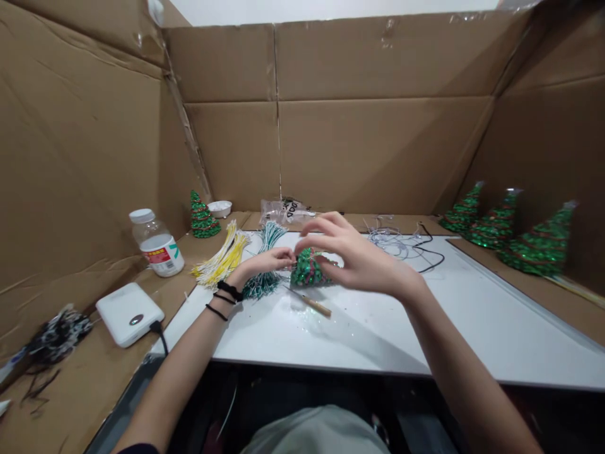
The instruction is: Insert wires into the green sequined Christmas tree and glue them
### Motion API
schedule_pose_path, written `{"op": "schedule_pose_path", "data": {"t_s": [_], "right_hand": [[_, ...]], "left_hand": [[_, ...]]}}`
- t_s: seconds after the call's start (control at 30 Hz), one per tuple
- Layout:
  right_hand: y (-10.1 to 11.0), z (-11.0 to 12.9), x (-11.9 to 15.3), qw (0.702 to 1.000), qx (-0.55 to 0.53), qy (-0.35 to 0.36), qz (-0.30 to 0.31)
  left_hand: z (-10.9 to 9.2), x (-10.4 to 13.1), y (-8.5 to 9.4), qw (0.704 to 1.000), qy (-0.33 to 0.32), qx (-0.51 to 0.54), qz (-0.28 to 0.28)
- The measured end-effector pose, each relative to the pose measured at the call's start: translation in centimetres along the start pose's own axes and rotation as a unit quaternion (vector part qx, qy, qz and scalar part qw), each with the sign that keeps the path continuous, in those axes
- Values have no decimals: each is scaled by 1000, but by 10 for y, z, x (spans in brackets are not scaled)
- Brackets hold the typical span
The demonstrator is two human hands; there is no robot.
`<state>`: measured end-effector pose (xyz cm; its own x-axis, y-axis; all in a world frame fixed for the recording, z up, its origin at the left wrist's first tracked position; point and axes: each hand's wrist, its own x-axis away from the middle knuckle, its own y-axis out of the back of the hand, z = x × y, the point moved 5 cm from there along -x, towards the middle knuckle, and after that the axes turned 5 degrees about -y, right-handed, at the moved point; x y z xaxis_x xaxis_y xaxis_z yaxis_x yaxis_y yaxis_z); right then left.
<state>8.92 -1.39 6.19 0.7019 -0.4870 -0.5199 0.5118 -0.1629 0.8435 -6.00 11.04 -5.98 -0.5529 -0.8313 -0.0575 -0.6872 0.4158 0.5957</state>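
Note:
A small green beaded Christmas tree (306, 270) with red trim lies on its side on the white board, between my hands. My left hand (274, 259) is at its left end, thumb and fingers pinched together; whatever is between them is too small to make out. Over the tree's right part arches my right hand (347, 253), fingers apart and curved, hiding some of it. A wooden-handled awl (316, 306) lies just in front of the tree. Left of it, beneath my left wrist, is a bundle of green-and-white strands (261, 285).
A yellow-and-white bundle (222, 257), a lidded plastic jar (158, 244) and a white box with a cable (130, 314) stand left. Finished trees (543, 243) line the right, another tree (202, 215) the back left. Tangled clear cord (397, 244) lies behind; cardboard walls (378, 145) enclose everything.

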Motion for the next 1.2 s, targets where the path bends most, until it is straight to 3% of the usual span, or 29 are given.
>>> {"op": "schedule_pose_path", "data": {"t_s": [0.1,0.17,0.23,0.4,0.53,0.7,0.8,1.0,1.2], "right_hand": [[-32,-73,12,996,-53,-68,31],[-51,-98,20,987,-132,-77,41],[-62,-108,23,976,-189,-110,11],[-75,-101,21,958,-207,-178,-86],[-90,-102,18,948,-199,-222,-114],[-104,-104,20,926,-237,-251,-154],[-103,-104,23,921,-237,-250,-182],[-103,-108,29,936,-91,-277,-200],[-109,-95,22,946,87,-253,-186]], "left_hand": [[9,1,-5,997,-31,10,74],[14,2,-4,996,-36,4,86],[16,4,-3,995,-32,4,96],[9,13,5,992,-10,-8,125],[4,15,3,991,20,-30,130],[-2,2,-12,996,-56,36,56],[-6,-2,-17,993,-88,57,49],[-12,1,-16,995,-80,26,56],[-6,5,-10,996,-46,-59,47]]}}
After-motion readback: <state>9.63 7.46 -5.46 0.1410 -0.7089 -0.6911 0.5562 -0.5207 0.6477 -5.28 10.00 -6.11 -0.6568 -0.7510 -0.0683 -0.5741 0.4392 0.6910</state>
